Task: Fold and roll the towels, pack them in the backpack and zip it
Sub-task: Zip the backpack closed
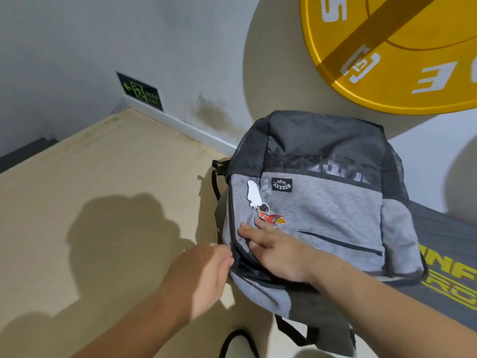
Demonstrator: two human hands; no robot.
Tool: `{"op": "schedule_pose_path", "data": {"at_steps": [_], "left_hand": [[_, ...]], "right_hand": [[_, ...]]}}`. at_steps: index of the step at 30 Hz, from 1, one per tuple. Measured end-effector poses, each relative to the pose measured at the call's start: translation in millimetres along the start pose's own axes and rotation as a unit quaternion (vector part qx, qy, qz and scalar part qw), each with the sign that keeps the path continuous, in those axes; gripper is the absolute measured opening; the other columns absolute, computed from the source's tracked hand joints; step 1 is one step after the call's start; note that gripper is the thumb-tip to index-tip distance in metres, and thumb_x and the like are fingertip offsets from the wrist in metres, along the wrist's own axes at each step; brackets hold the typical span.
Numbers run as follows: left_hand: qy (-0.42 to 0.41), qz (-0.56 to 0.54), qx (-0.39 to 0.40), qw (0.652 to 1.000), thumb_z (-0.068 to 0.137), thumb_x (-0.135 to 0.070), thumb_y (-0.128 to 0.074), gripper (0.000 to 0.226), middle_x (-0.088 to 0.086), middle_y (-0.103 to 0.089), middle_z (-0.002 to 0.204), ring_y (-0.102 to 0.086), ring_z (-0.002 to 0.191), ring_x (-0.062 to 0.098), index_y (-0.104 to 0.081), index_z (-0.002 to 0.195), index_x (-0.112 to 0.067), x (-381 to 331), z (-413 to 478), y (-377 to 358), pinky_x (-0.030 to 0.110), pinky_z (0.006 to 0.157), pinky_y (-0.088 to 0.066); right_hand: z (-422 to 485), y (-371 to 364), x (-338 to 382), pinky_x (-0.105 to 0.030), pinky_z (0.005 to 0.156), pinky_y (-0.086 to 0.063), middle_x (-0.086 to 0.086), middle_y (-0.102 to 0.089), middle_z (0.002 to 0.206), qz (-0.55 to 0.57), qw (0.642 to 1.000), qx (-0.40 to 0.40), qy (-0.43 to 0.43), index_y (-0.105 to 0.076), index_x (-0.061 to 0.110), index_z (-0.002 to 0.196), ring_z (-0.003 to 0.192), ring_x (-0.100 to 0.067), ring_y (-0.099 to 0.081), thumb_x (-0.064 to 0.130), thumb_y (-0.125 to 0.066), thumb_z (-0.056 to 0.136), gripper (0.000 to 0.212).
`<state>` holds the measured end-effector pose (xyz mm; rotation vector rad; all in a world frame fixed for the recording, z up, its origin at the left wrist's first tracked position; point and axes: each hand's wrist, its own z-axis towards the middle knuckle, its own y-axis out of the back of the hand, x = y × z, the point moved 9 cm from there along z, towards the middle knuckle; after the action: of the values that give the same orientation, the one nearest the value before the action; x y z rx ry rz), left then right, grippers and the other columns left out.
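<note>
Fingers (pixel 249 231) of the right hand (pixel 278 257) straight and spread, pressed flat on the grey front panel of the backpack (pixel 335 202), just below two charms (pixel 268 215), one white, one red. Left hand (pixel 204 275) at the bag's left edge; fingertips (pixel 229 259) bunched against the dark zip line (pixel 233 215). Cannot tell whether they pinch a pull. Backpack lies front-up on the beige floor (pixel 103 177), black top end close to the grey wall (pixel 180 47). Black mat (pixel 444 241) with yellow lettering beside it. Yellow disc (pixel 387 60) on the wall above; green exit sign (pixel 140 91) low in the corner.
</note>
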<state>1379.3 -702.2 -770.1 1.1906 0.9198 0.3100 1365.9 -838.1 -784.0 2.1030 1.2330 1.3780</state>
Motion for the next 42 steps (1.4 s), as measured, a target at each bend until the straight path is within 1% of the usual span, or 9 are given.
{"op": "schedule_pose_path", "data": {"at_steps": [6, 9, 12, 16, 20, 27, 32, 38, 42], "left_hand": [[0.013, -0.168, 0.087, 0.982, 0.09, -0.031, -0.055, 0.022, 0.001, -0.043, 0.067, -0.039, 0.066, 0.015, -0.049, 0.074, -0.017, -65, -35, -32, 0.023, 0.058, -0.031], [0.098, -0.279, 0.027, 0.955, 0.084, -0.042, -0.06, 0.019, -0.002, -0.064, 0.065, -0.058, 0.059, 0.011, -0.064, 0.08, -0.024, -55, -36, -23, 0.029, 0.062, -0.049], [0.195, -0.334, -0.035, 0.922, 0.081, -0.041, -0.07, 0.012, 0.004, -0.069, 0.06, -0.068, 0.053, 0.02, -0.069, 0.078, -0.03, -41, -39, -11, 0.031, 0.058, -0.053], [0.198, -0.309, -0.056, 0.928, 0.086, -0.032, -0.072, 0.011, 0.004, -0.068, 0.064, -0.067, 0.06, 0.024, -0.067, 0.077, -0.031, -47, -36, 3, 0.034, 0.057, -0.054], [0.172, -0.334, -0.075, 0.924, 0.088, -0.046, -0.054, 0.021, 0.002, -0.068, 0.071, -0.063, 0.06, 0.013, -0.07, 0.084, -0.033, -61, -32, 17, 0.034, 0.061, -0.052], [-0.077, -0.095, -0.039, 0.992, 0.087, -0.017, -0.065, 0.024, -0.016, -0.063, 0.106, -0.058, 0.096, 0.005, -0.074, 0.107, -0.025, -77, -7, 10, 0.02, 0.085, -0.048], [-0.159, -0.009, -0.03, 0.987, 0.096, -0.03, -0.057, 0.014, -0.014, -0.062, 0.094, -0.048, 0.087, 0.011, -0.07, 0.101, -0.028, -78, 4, 15, 0.025, 0.077, -0.043], [-0.106, 0.073, -0.053, 0.99, 0.092, -0.041, -0.043, 0.029, -0.012, -0.063, 0.085, -0.053, 0.081, 0.016, -0.069, 0.088, -0.027, -32, 11, 32, 0.027, 0.071, -0.047], [-0.024, 0.131, -0.048, 0.99, 0.082, -0.03, -0.058, 0.014, -0.011, -0.067, 0.084, -0.058, 0.084, 0.022, -0.071, 0.084, -0.026, -26, 16, 52, 0.027, 0.073, -0.044]], "right_hand": [[22, -11, -9, -0.041, 0.125, 0.013, 0.024, -0.008, 0.166, -0.007, 1.0, 0.025, -0.005, -0.026, 0.036, 0.159, 0.154, -0.005, 0.015, 0.023, -0.035, 0.104, 0.057], [6, 4, -7, -0.033, 0.127, -0.014, 0.01, -0.046, 0.156, 0.121, 0.99, -0.068, 0.015, -0.057, 0.029, 0.142, 0.151, -0.011, -0.027, 0.017, -0.045, 0.101, 0.044], [-39, 18, 2, -0.032, 0.096, -0.052, 0.014, -0.071, 0.112, 0.087, 0.982, -0.156, 0.068, -0.071, 0.03, 0.109, 0.104, -0.01, -0.066, 0.019, -0.051, 0.085, 0.033], [-91, 7, 18, -0.03, 0.075, -0.052, 0.016, -0.055, 0.094, -0.029, 0.968, -0.199, 0.149, -0.069, 0.032, 0.098, 0.089, -0.006, -0.059, 0.026, -0.06, 0.08, 0.021], [-98, 13, 18, -0.034, 0.071, -0.054, 0.012, -0.065, 0.083, 0.032, 0.946, -0.278, 0.166, -0.071, 0.027, 0.088, 0.077, -0.008, -0.063, 0.032, -0.064, 0.089, 0.009], [-115, 17, -6, -0.015, 0.056, -0.039, 0.024, -0.06, 0.058, 0.126, 0.932, -0.331, 0.071, -0.07, 0.024, 0.074, 0.056, -0.002, -0.054, 0.026, -0.076, 0.087, 0.014], [-125, 18, -9, -0.037, 0.072, -0.055, 0.017, -0.074, 0.084, 0.126, 0.935, -0.319, 0.083, -0.067, 0.028, 0.08, 0.078, -0.007, -0.068, 0.026, -0.065, 0.084, 0.005], [-155, 44, -19, -0.034, 0.08, -0.053, 0.013, -0.072, 0.087, 0.046, 0.932, -0.345, 0.102, -0.059, 0.021, 0.072, 0.092, -0.009, -0.066, 0.002, -0.068, 0.073, 0.021], [-166, 51, -47, -0.037, 0.08, -0.053, 0.012, -0.074, 0.085, 0.09, 0.93, -0.353, 0.038, -0.067, 0.022, 0.071, 0.09, -0.011, -0.066, 0.018, -0.077, 0.081, 0.014]]}}
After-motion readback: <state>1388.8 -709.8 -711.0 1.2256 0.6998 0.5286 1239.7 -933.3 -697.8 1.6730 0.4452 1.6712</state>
